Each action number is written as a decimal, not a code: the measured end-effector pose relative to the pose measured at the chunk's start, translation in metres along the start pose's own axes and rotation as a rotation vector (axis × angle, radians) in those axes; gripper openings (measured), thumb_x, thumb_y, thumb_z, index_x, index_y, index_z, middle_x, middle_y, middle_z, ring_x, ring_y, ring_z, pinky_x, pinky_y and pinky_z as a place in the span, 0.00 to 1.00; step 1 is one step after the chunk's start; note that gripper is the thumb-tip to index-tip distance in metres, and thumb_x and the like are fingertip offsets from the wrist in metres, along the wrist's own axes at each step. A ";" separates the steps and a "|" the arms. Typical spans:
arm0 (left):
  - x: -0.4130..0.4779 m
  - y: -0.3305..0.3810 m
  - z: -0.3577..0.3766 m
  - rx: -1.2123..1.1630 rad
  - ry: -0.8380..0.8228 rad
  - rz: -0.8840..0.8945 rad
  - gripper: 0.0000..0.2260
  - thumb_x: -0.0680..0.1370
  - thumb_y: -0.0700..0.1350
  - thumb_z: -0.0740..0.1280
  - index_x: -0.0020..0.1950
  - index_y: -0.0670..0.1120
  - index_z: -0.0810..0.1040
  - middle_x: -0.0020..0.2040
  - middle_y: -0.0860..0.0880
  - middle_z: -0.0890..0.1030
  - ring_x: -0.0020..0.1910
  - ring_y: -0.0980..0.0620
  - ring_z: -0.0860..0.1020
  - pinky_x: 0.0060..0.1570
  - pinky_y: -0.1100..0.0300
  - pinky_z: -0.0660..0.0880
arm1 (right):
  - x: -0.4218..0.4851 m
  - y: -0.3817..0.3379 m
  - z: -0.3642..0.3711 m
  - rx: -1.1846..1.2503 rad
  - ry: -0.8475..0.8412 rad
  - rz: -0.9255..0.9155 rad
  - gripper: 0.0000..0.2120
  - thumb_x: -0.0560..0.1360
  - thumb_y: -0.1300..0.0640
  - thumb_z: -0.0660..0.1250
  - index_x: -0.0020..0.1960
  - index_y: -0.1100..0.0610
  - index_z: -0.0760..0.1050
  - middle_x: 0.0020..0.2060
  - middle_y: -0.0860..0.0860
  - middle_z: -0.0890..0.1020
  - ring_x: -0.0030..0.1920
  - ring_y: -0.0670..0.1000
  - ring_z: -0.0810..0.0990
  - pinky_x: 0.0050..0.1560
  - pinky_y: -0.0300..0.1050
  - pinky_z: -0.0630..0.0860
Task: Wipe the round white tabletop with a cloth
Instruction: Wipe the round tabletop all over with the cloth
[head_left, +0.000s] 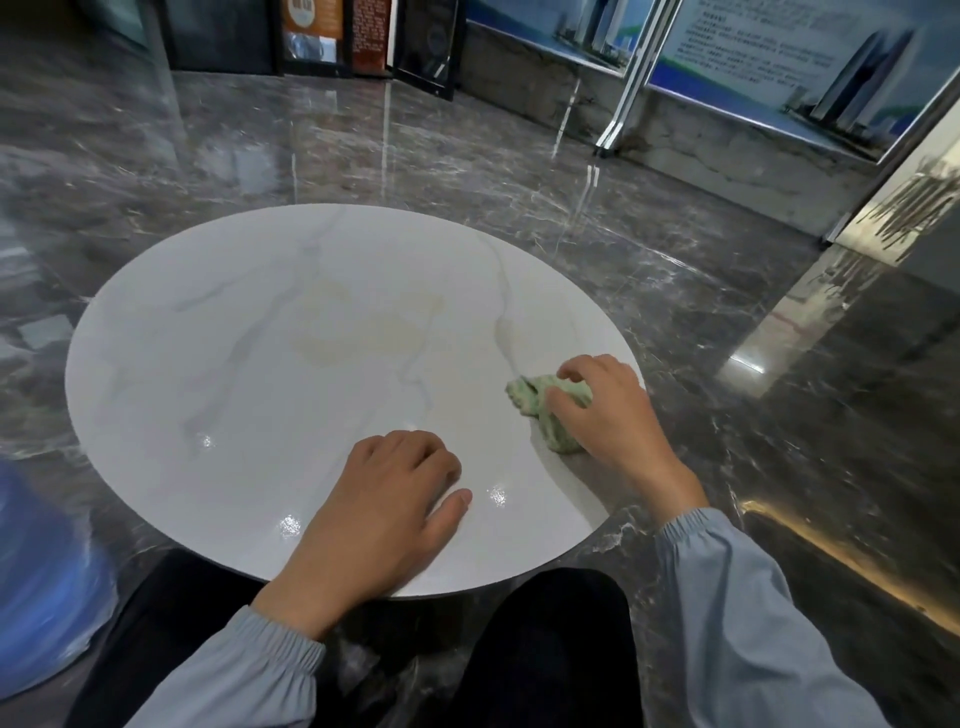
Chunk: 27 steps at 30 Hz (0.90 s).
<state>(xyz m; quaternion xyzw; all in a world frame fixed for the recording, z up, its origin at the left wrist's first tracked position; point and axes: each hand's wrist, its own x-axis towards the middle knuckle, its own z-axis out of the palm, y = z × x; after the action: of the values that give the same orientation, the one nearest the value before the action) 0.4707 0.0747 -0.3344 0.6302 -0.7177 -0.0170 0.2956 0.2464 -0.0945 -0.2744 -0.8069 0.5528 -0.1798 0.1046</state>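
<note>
The round white tabletop (249, 364) with faint grey veins fills the middle of the view. A crumpled pale green cloth (548, 415) lies near the table's right edge. My right hand (608, 410) grips the cloth, fingers curled over it. My left hand (384, 499) rests on the tabletop near the front edge, fingers bent at the tips and thumb out to the right, holding nothing.
Dark glossy marble floor (571, 171) surrounds the table. A blue rounded object (47, 587) stands at the lower left. Framed display boards (810, 67) lean along the back right wall, dark panels (363, 41) at the back. My dark-trousered knees (545, 649) sit under the near edge.
</note>
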 end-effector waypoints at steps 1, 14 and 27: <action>0.000 0.000 0.000 0.004 0.003 0.001 0.10 0.81 0.58 0.62 0.52 0.54 0.78 0.52 0.58 0.77 0.54 0.51 0.76 0.59 0.51 0.71 | -0.001 -0.003 0.005 0.003 -0.015 -0.022 0.15 0.79 0.43 0.66 0.61 0.49 0.77 0.57 0.47 0.78 0.60 0.52 0.72 0.61 0.55 0.72; 0.000 0.000 0.002 0.033 -0.002 0.014 0.09 0.81 0.58 0.62 0.52 0.55 0.77 0.53 0.58 0.76 0.54 0.51 0.76 0.59 0.51 0.71 | 0.039 0.019 0.000 -0.051 -0.095 0.364 0.13 0.81 0.49 0.68 0.49 0.60 0.78 0.45 0.56 0.81 0.51 0.62 0.78 0.46 0.48 0.72; -0.001 -0.002 0.004 0.031 0.005 0.011 0.09 0.81 0.57 0.62 0.53 0.54 0.78 0.53 0.57 0.76 0.55 0.50 0.76 0.60 0.51 0.71 | 0.011 -0.072 -0.039 0.796 0.062 0.133 0.06 0.82 0.46 0.66 0.51 0.47 0.77 0.48 0.57 0.85 0.44 0.57 0.84 0.41 0.57 0.81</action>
<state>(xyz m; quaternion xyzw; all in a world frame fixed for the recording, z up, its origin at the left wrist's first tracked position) 0.4708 0.0736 -0.3394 0.6308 -0.7207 -0.0028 0.2876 0.2960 -0.0769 -0.2103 -0.6601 0.4937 -0.3969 0.4038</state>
